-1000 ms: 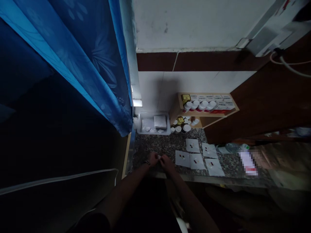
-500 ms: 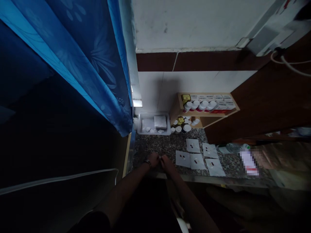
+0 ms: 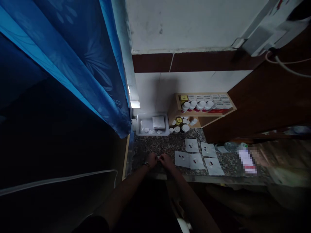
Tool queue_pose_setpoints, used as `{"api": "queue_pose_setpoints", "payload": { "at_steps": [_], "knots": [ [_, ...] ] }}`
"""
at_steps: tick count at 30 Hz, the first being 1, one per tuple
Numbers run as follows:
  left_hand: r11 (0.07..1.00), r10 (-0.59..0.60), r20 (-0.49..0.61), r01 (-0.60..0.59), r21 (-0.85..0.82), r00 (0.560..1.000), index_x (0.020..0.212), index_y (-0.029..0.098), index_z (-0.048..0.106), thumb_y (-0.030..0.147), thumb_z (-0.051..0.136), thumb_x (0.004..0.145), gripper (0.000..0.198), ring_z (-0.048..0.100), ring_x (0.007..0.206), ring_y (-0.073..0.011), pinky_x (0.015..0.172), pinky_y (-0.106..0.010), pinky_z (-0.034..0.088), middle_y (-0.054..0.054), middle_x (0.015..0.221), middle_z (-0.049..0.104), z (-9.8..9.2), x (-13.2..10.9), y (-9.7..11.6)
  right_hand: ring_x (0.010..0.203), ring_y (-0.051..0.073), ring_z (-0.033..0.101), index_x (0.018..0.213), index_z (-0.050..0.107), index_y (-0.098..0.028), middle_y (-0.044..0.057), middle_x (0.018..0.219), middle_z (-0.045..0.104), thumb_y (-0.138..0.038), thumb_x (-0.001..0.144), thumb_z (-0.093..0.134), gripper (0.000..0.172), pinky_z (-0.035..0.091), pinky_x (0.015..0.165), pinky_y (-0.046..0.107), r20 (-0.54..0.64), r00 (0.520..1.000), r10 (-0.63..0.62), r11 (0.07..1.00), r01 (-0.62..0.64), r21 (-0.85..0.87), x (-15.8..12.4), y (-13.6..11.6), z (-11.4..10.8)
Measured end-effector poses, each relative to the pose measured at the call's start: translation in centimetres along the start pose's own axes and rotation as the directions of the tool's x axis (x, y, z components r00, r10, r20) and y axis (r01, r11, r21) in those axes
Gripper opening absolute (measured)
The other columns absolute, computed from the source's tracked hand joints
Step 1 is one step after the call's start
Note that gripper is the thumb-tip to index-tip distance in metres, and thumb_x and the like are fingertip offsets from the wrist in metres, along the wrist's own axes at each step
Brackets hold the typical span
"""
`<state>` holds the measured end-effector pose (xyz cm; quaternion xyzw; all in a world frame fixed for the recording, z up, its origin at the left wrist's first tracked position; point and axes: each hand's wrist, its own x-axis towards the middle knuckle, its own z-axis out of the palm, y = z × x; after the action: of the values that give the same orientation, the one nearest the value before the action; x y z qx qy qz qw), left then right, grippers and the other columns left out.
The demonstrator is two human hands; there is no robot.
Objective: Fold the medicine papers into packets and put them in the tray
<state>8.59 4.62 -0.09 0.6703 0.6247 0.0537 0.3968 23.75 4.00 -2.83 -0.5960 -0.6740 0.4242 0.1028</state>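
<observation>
We have our left hand (image 3: pixel 152 160) and our right hand (image 3: pixel 166 160) close together over the worktop (image 3: pixel 155 144), each with a narrow grip on a small white piece (image 3: pixel 158 158) between them; its exact shape we cannot tell. At 3 o'clock from our hands lie 5 white papers (image 3: pixel 214 171), which carry small pills (image 3: pixel 211 163). At 12 o'clock stands the plastic tray (image 3: pixel 152 134), and at 1 o'clock the wooden shelf (image 3: pixel 175 107) with bottles (image 3: pixel 200 105).

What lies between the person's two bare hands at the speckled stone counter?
In the head view, a small whitish object, too small to identify, shows between the left hand and right hand.
</observation>
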Motion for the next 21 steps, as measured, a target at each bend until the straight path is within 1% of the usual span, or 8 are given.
{"api": "queue_pose_setpoints", "payload": {
  "at_steps": [2, 4, 5, 9, 13, 15, 17, 21],
  "knots": [
    [0.992, -0.067, -0.061, 0.060, -0.107, 0.996, 0.073, 0.015, 0.060, 0.008, 0.057, 0.072, 0.008, 0.052, 0.070, -0.0123, 0.067, -0.021, 0.039, 0.000, 0.072, 0.059, 0.4, 0.2, -0.2, 0.069, 0.012, 0.054, 0.089, 0.059, -0.019, -0.001, 0.072, 0.059, -0.018, 0.074, 0.058, 0.015, 0.037, 0.062, 0.020, -0.020, 0.998, 0.067, 0.996, -0.065, 0.065, 0.4, 0.0, 0.0],
    [0.968, -0.142, -0.091, 0.119, -0.220, 0.986, 0.079, 0.015, 0.058, 0.004, 0.060, 0.066, 0.017, 0.049, 0.065, -0.0102, 0.063, -0.019, 0.038, 0.004, 0.068, 0.056, 0.6, 0.5, -0.4, 0.062, 0.012, 0.053, 0.094, 0.059, -0.019, -0.003, 0.066, 0.058, -0.018, 0.071, 0.060, 0.023, 0.035, 0.058, 0.020, -0.032, 0.993, 0.112, 0.987, -0.108, 0.115, 0.8, 0.0, -0.1],
    [0.953, -0.172, -0.091, 0.142, -0.269, 0.981, 0.079, 0.015, 0.057, 0.001, 0.061, 0.063, 0.022, 0.048, 0.064, -0.0095, 0.062, -0.019, 0.037, 0.005, 0.066, 0.054, 0.6, 0.7, -0.4, 0.060, 0.012, 0.053, 0.092, 0.060, -0.018, -0.003, 0.064, 0.059, -0.019, 0.070, 0.061, 0.022, 0.035, 0.056, 0.020, -0.034, 0.992, 0.123, 0.985, -0.118, 0.127, 1.0, 0.0, -0.2],
    [0.842, -0.260, -0.035, 0.209, -0.498, 0.965, 0.079, 0.013, 0.056, -0.004, 0.062, 0.058, 0.028, 0.049, 0.059, -0.0079, 0.058, -0.017, 0.038, 0.007, 0.059, 0.050, 0.4, 1.5, -0.5, 0.060, 0.013, 0.055, 0.075, 0.063, -0.018, -0.001, 0.062, 0.062, -0.027, 0.068, 0.061, 0.011, 0.037, 0.055, 0.021, -0.057, 0.986, 0.155, 0.974, -0.143, 0.174, 1.5, 0.0, -0.2],
    [0.677, -0.316, 0.068, 0.275, -0.683, 0.946, 0.084, 0.012, 0.057, 0.004, 0.067, 0.060, 0.027, 0.050, 0.050, -0.0074, 0.051, -0.017, 0.040, 0.008, 0.054, 0.052, 0.2, 1.6, -0.7, 0.061, 0.015, 0.058, 0.065, 0.065, -0.017, 0.001, 0.060, 0.064, -0.041, 0.067, 0.060, 0.024, 0.040, 0.056, 0.023, -0.066, 0.986, 0.156, 0.932, -0.125, 0.341, 1.4, -0.1, -0.1],
    [0.669, -0.331, 0.052, 0.273, -0.692, 0.942, 0.080, 0.012, 0.059, 0.006, 0.070, 0.058, 0.025, 0.052, 0.050, -0.0079, 0.051, -0.017, 0.041, 0.007, 0.053, 0.053, 0.3, 1.6, -0.8, 0.057, 0.016, 0.057, 0.056, 0.064, -0.017, 0.001, 0.055, 0.063, -0.048, 0.065, 0.060, 0.033, 0.041, 0.055, 0.024, -0.057, 0.986, 0.158, 0.901, -0.120, 0.417, 1.3, -0.2, 0.1],
    [0.698, -0.327, 0.004, 0.244, -0.674, 0.945, 0.074, 0.012, 0.060, 0.009, 0.073, 0.056, 0.023, 0.056, 0.054, -0.0096, 0.053, -0.018, 0.043, 0.006, 0.054, 0.056, 0.3, 1.5, -0.8, 0.052, 0.015, 0.055, 0.052, 0.062, -0.017, 0.000, 0.050, 0.060, -0.053, 0.063, 0.059, 0.038, 0.040, 0.053, 0.024, -0.063, 0.982, 0.180, 0.876, -0.131, 0.464, 1.1, -0.4, 0.2],
    [0.745, -0.313, -0.073, 0.197, -0.638, 0.947, 0.067, 0.012, 0.062, 0.015, 0.074, 0.057, 0.016, 0.061, 0.062, -0.0130, 0.057, -0.020, 0.047, 0.001, 0.061, 0.063, -0.1, 1.5, -0.8, 0.052, 0.016, 0.057, 0.053, 0.062, -0.018, 0.002, 0.050, 0.061, -0.059, 0.060, 0.059, 0.043, 0.043, 0.055, 0.026, -0.083, 0.972, 0.218, 0.832, -0.141, 0.537, 1.0, -1.2, 0.3]
  ]
}}
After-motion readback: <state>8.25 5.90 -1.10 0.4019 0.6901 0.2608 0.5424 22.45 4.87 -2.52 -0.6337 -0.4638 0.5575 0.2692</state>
